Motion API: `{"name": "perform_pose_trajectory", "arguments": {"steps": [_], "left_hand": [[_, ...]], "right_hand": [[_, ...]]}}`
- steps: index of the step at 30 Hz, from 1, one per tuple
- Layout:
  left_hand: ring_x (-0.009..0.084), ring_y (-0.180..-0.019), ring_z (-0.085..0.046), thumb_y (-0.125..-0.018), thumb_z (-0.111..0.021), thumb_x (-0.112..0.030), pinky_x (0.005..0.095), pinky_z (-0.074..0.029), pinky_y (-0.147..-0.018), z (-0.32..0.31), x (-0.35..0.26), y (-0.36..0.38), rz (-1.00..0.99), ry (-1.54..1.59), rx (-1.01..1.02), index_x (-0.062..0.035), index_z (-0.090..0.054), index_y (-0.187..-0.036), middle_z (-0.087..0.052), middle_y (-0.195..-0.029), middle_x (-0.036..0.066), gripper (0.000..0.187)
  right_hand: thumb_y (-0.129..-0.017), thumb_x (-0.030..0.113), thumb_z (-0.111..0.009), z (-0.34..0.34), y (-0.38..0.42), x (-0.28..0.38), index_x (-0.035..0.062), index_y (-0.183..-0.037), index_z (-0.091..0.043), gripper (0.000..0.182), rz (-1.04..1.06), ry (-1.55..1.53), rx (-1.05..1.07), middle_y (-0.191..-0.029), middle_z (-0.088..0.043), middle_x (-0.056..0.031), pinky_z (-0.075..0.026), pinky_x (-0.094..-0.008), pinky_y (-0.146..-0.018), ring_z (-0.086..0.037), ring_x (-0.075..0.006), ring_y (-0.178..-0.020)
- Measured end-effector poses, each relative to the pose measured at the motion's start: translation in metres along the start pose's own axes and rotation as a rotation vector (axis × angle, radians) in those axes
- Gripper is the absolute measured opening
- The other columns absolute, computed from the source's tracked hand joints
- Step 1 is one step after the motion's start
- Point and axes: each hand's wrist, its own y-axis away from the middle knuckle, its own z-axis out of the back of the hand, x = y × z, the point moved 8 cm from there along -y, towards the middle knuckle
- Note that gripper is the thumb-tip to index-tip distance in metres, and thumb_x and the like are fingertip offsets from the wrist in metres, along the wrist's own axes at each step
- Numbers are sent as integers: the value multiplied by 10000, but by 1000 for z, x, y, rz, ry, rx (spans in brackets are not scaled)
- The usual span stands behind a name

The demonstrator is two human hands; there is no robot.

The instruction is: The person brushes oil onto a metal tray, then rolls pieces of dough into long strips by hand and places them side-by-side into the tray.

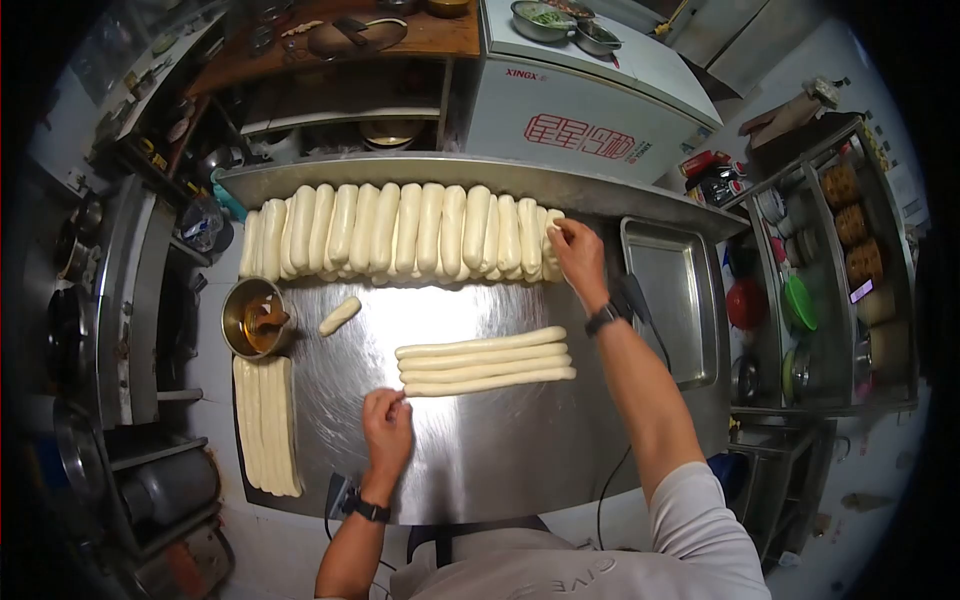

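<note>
Several long, pale dough ropes lie side by side on the steel tabletop in front of me. My left hand has its fingers curled together at the left end of the nearest rope, touching it. Along the back of the table runs a row of thick dough logs, packed closely and stacked. At the right end of that row, my right hand closes its fingers on the last log; its fingertips are partly hidden. A short dough piece lies alone left of the ropes.
At left stands a metal bowl of amber liquid with a brown utensil in it. Below it lies a stack of long dough strips. A steel tray sits at right, with a dark cable beside it. A raised metal edge borders the table's back.
</note>
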Motion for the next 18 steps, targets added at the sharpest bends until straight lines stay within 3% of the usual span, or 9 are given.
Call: {"name": "perform_pose_trajectory", "arguments": {"steps": [4,7,9,11,12,14,15,16,18], "left_hand": [[196,-836,-628,-851,-701,30,284,-525,-693,9,-9,30,13,-47,59,5,-714,-984,-632,-1058,112,135],[217,-878,-655,-854,-701,18,301,-544,-705,9,-11,45,-49,-82,62,-3,-725,-981,-640,-1088,127,131],[229,-889,-674,-859,-691,23,307,-557,-707,6,-12,48,-87,-116,64,-9,-731,-1011,-647,-1097,133,159],[365,-1068,-633,-843,-700,28,413,-533,-906,-3,-17,48,-44,-80,89,38,-701,-1089,-629,-1153,207,247],[365,-1068,-633,-843,-700,28,413,-533,-906,-8,-23,46,-45,-78,89,38,-701,-1089,-629,-1153,207,247],[415,-1250,-535,-854,-701,2,462,-450,-1050,-19,-45,39,-142,-84,60,64,-587,-1307,-542,-1335,264,471],[415,-1250,-535,-854,-701,2,462,-450,-1050,-26,-55,37,-149,-84,67,64,-587,-1307,-542,-1335,264,471],[440,-1301,-482,-864,-696,-12,486,-411,-1085,-34,-67,35,-178,-126,60,73,-496,-1385,-465,-1413,289,564],[488,-1391,-366,-879,-693,-50,542,-323,-1149,-51,-82,38,-241,-208,80,82,-311,-1512,-298,-1543,335,751]], "right_hand": [[-813,333,-775,-44,-45,-8,15,-1043,-752,393,-228,70,61,-940,-737,-182,-552,-417,-871,-699,-359,-892],[-773,328,-799,-60,-51,-5,37,-1030,-746,392,-236,79,140,-960,-720,-175,-540,-432,-898,-673,-368,-940],[-759,273,-794,-51,-38,13,48,-961,-693,318,-105,106,25,-961,-687,-176,-532,-443,-854,-652,-357,-946],[-761,224,-769,-46,-24,31,47,-910,-614,279,-71,96,63,-937,-661,-171,-514,-459,-809,-642,-349,-895],[-752,194,-763,-39,-13,44,43,-905,-559,297,10,127,33,-923,-659,-173,-507,-456,-772,-649,-336,-862],[-757,194,-764,-17,29,76,45,-971,-569,326,-80,-55,114,-915,-656,-162,-518,-427,-750,-654,-316,-830],[-772,169,-760,-10,55,89,43,-1057,-578,361,39,-106,67,-911,-653,-154,-527,-398,-734,-657,-291,-822],[-793,142,-752,3,86,104,39,-1146,-597,400,82,-177,85,-928,-661,-149,-536,-385,-749,-660,-295,-834],[-838,95,-722,25,151,125,35,-1236,-615,416,126,-348,204,-1076,-658,-159,-531,-380,-825,-651,-304,-981]]}}
